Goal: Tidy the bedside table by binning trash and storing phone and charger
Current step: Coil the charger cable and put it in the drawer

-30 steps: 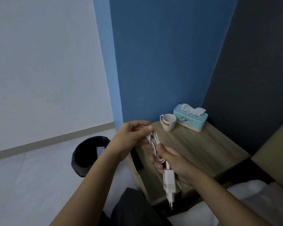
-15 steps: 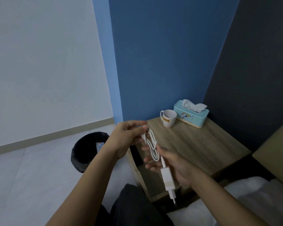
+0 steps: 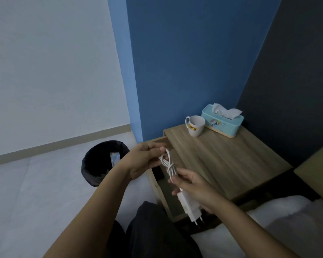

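Observation:
I hold a white charger over the open drawer (image 3: 166, 190) of the wooden bedside table (image 3: 222, 161). My left hand (image 3: 145, 159) pinches the top loops of its bundled white cable (image 3: 168, 163). My right hand (image 3: 192, 189) grips the lower cable, and the charger plug block (image 3: 189, 208) hangs under its palm, pins pointing down. A dark flat object (image 3: 159, 173), possibly the phone, lies inside the drawer behind my hands, mostly hidden. The black bin (image 3: 101, 162) stands on the floor to the left with a printed wrapper inside.
A white mug (image 3: 195, 126) and a light blue tissue box (image 3: 222, 120) stand at the back of the tabletop against the blue wall. White bedding (image 3: 287, 220) lies at lower right. My dark trouser leg (image 3: 151, 233) is below the drawer.
The view has tilted, so table and hands sit lower right. The cable loops are gathered tighter between both hands, and the plug block has slid under my right palm.

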